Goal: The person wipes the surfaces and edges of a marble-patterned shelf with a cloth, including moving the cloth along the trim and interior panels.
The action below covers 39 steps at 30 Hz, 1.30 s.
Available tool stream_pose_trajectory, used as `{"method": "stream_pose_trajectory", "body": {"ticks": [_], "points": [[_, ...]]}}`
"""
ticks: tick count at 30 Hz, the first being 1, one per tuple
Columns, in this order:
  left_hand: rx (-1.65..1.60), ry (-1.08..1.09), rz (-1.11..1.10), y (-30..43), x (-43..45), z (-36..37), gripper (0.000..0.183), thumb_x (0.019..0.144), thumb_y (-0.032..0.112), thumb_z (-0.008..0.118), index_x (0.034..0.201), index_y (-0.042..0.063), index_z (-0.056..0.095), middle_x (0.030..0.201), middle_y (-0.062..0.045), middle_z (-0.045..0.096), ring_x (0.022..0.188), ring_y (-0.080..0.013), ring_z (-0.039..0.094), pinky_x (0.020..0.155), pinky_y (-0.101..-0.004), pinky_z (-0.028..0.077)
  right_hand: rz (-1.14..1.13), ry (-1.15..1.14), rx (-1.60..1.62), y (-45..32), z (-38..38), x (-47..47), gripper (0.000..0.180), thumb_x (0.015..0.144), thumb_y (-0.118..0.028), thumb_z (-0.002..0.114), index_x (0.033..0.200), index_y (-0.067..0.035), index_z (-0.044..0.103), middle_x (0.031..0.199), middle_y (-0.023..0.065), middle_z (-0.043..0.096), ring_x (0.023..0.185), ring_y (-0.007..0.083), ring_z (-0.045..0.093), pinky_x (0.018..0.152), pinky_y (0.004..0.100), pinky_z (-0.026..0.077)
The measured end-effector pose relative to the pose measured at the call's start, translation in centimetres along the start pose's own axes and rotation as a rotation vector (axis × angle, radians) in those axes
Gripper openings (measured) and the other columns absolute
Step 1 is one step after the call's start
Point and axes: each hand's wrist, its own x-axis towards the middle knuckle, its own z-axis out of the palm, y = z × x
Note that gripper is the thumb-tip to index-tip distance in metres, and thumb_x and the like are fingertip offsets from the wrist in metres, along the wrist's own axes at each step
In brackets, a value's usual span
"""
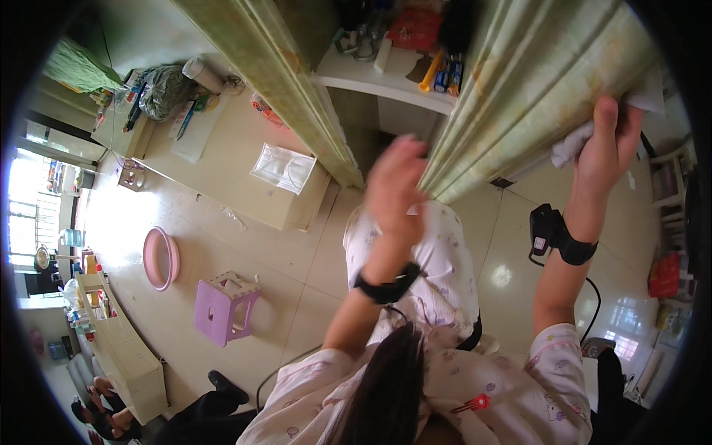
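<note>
My right hand (609, 139) is raised at the right, its fingers closed around a pale cloth (573, 146), against the outer side of the pale green curtain (517, 83). Blurred, my left hand (397, 183) hovers in front of the gap between that curtain and another green curtain panel (278, 72); no object shows in it, and its fingers are unclear. Behind the gap a white shelf (384, 83) bears a red packet (414, 28), a yellow tool handle (431, 71) and blue batteries (443, 79). Both wrists wear black straps.
To the left stands a cream cabinet (222, 183) with a white face mask (285, 168) on top. A purple folding stool (225, 311) and a pink basin (161, 258) are on the tiled floor. Black cables run from both wrists. Another person (108, 411) sits at the lower left.
</note>
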Motion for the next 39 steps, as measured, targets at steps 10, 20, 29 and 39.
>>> {"method": "stream_pose_trajectory", "body": {"ticks": [10,20,29,39], "points": [[0.291,-0.067,0.206,2.1,2.3,11.5,0.068,0.08,0.026,0.054,0.136,-0.004,0.029,0.14,-0.03,0.028,0.131,-0.0471,0.023,0.108,-0.0572,0.008,-0.551,0.055,-0.606,-2.3,1.4,0.7,0.024,0.084,-0.022,0.066,0.091,0.001,0.061,0.109,0.011,0.049,0.095,0.0215,0.051,0.082,0.0293,0.04],[0.41,-0.146,0.233,2.3,2.3,11.5,0.07,0.094,0.04,0.03,0.141,-0.007,0.008,0.145,-0.031,0.012,0.134,-0.0455,0.015,0.109,-0.0531,0.006,-0.343,-0.229,-0.243,4.2,-1.8,-4.6,0.011,0.074,0.003,0.06,0.085,0.003,0.061,0.099,0.0166,0.051,0.087,0.029,0.052,0.073,0.0347,0.044],[0.379,-0.171,0.221,2.2,1.8,11.8,0.067,0.093,0.027,0.033,0.139,-0.011,0.002,0.146,-0.031,0.003,0.135,-0.0462,0.006,0.109,-0.0556,0.006,-0.55,-0.076,-0.127,2.6,0.1,1.2,0.009,0.067,0.004,0.062,0.075,0.001,0.06,0.101,0.013,0.053,0.088,0.0291,0.053,0.074,0.0358,0.045],[0.414,-0.181,0.252,2.6,3.0,10.9,0.069,0.092,0.027,0.033,0.139,-0.012,0.0,0.146,-0.031,0.003,0.135,-0.0461,0.006,0.109,-0.0552,0.005,-0.656,0.0,-0.342,2.2,1.0,9.5,0.01,0.068,0.006,0.058,0.076,0.0,0.057,0.097,0.0134,0.057,0.084,0.0309,0.058,0.067,0.0368,0.048]]}}
